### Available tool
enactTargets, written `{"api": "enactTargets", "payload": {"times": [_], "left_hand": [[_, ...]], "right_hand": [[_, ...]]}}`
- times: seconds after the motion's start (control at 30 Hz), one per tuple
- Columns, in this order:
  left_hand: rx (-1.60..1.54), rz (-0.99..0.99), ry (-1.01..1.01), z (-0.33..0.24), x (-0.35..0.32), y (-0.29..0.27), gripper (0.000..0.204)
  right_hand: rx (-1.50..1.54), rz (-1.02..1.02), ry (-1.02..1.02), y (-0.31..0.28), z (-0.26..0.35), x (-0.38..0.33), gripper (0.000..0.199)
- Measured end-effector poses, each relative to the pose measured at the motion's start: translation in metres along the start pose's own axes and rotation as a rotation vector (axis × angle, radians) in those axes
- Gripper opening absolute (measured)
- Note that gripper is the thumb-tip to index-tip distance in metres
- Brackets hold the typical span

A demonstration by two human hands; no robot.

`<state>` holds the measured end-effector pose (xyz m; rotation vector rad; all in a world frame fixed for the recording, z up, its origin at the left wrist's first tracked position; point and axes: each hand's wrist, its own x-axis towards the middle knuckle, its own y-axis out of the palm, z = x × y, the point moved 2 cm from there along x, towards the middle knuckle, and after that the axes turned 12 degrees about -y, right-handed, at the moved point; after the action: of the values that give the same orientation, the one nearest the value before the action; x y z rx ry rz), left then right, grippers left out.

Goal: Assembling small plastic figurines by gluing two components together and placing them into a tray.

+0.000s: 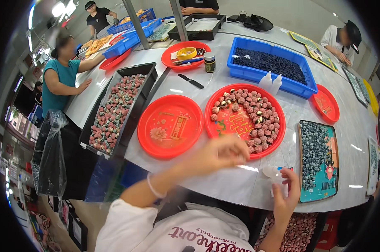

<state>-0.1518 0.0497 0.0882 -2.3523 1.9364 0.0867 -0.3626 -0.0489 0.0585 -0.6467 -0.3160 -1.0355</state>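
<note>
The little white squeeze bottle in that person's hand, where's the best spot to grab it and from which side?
Probably around its soft round body, from the right side, much as the right hand holds the white squeeze bottle now. The body is the widest part, so fingers can wrap it, and the narrow nozzle end stays free, pointing toward the left hand. The plate of pink pieces lies just beyond.

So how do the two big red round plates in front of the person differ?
The left red plate is bare, showing only its printed centre; the right red plate carries many small pinkish round pieces over most of its surface. The person's left hand overlaps the right plate's near rim, while the left plate is untouched. Both are round, red, similar in size, side by side on the white table.
</note>
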Motion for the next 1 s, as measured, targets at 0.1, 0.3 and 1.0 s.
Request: {"api": "enactTargets", "payload": {"times": [0.1, 0.3, 1.0], "left_hand": [[-0.327, 0.075, -0.100, 0.034, -0.028, 0.033, 0.015], [-0.764, -0.030, -0.276, 0.061, -0.026, 0.050, 0.014], [-0.558, -0.007, -0.126, 0.068, -0.017, 0.050, 0.031]], "right_hand": [[-0.113, 0.174, -0.003, 0.012, 0.000, 0.007, 0.031], [0.079, 0.138, 0.117, 0.016, -0.009, 0.005, 0.033], [0.295, 0.162, 0.126, -0.016, 0.004, 0.008, 0.047]]}}
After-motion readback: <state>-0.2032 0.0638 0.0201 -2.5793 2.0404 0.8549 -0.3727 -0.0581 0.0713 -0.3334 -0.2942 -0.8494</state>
